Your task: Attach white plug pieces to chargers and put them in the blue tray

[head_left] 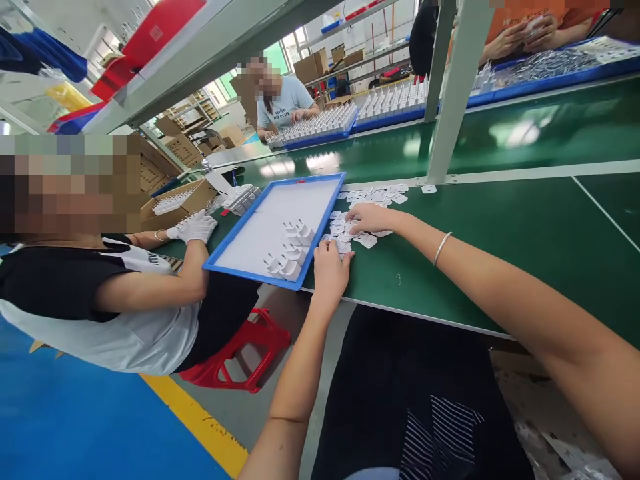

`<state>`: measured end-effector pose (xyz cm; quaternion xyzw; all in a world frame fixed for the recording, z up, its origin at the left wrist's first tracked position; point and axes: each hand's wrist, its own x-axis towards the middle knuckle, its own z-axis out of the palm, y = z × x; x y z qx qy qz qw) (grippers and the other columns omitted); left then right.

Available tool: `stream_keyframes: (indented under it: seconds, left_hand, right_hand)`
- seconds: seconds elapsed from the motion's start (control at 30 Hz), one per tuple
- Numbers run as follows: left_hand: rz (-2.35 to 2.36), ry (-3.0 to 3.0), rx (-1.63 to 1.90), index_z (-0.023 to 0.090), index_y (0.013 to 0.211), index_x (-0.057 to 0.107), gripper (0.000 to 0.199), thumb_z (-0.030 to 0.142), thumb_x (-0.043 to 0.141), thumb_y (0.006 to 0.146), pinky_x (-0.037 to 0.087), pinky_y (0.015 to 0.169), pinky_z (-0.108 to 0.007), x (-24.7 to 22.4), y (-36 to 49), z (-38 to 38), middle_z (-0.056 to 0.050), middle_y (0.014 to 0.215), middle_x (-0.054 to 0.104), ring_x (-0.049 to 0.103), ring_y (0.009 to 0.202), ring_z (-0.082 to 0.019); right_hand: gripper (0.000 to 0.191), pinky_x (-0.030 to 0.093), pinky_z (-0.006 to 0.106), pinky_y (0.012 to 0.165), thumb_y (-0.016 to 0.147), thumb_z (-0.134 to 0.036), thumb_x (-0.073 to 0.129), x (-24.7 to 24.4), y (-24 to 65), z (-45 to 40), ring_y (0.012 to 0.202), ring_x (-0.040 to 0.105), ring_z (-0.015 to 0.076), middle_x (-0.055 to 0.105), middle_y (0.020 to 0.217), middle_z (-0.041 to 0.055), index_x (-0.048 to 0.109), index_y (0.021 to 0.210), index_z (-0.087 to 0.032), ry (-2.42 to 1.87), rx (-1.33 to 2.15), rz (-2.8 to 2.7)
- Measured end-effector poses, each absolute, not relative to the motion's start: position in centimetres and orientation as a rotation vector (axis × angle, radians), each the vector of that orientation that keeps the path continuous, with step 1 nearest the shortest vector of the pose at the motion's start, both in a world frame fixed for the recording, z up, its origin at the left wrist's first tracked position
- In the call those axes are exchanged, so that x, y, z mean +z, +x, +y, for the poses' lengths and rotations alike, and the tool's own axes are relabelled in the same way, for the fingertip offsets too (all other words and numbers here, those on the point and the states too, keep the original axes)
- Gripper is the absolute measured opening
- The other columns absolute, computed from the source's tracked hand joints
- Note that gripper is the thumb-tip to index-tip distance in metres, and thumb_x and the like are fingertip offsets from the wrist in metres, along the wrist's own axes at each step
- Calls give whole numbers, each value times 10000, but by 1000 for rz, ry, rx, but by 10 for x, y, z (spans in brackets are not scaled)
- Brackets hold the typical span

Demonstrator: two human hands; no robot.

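Observation:
A loose pile of small flat white plastic pieces (pixel 367 241) with rounded corners lies on the green table. My right hand (pixel 373 217) reaches over it, fingers bent down onto the pieces and apart, with nothing visibly lifted. Beside the near edge of the pile is my left hand (pixel 330 273), its thumb and fingers apart, the fingertips by the closest pieces. Left of it, a blue-rimmed tray (pixel 254 270) slants over the table edge. Several white plug adapters (pixel 290 267) with upright pins stand in rows in the tray's near right corner.
At the left a co-worker's gloved hand (pixel 199 228) is by a cardboard box (pixel 173 212) of white parts. A metal post (pixel 453 100) rises behind the pile. Across the table, more filled trays (pixel 320 130) stand before other people. A red stool (pixel 250 360) is below.

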<state>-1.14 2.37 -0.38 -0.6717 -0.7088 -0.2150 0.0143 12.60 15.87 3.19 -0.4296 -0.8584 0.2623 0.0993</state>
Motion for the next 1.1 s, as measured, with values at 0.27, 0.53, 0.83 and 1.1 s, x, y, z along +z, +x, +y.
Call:
stream_keyframes:
  seconds: [0.27, 0.53, 0.83, 1.1]
  left_hand:
    - [-2191, -2064, -720, 118, 1280, 559, 344, 123, 485, 944, 459, 1025, -460, -6, -8, 35, -183, 1267, 602, 568, 1180, -310]
    - [-2306, -1980, -790, 133, 1292, 565, 382, 154, 575, 911, 483, 1026, -460, -3, -9, 14, -160, 1212, 655, 602, 1148, -301]
    - [-2431, -1934, -872, 142, 1260, 603, 398, 107, 631, 865, 521, 996, -420, 0, -10, 25, -142, 1258, 662, 636, 1124, -277]
    - [-2408, -1891, -936, 142, 1267, 610, 381, 90, 601, 889, 433, 1122, -480, -5, -1, 18, -141, 1295, 668, 577, 1259, -300]
  right_hand:
    - [267, 452, 342, 977, 898, -215, 655, 21, 127, 149, 1162, 615, 288, 635, 1286, 152, 697, 1149, -134, -1201, 673, -2511]
    - [273, 467, 360, 956, 950, -231, 574, 11, 130, 138, 1171, 612, 292, 644, 1276, 141, 663, 1198, -160, -1212, 696, -2424]
    - [256, 465, 371, 981, 906, -193, 610, 16, 124, 130, 1141, 621, 294, 671, 1222, 154, 705, 1135, -131, -1166, 749, -2402]
    - [425, 428, 383, 1053, 915, -252, 638, 14, 124, 137, 1219, 586, 325, 624, 1300, 215, 654, 1292, -58, -1211, 779, -2415]
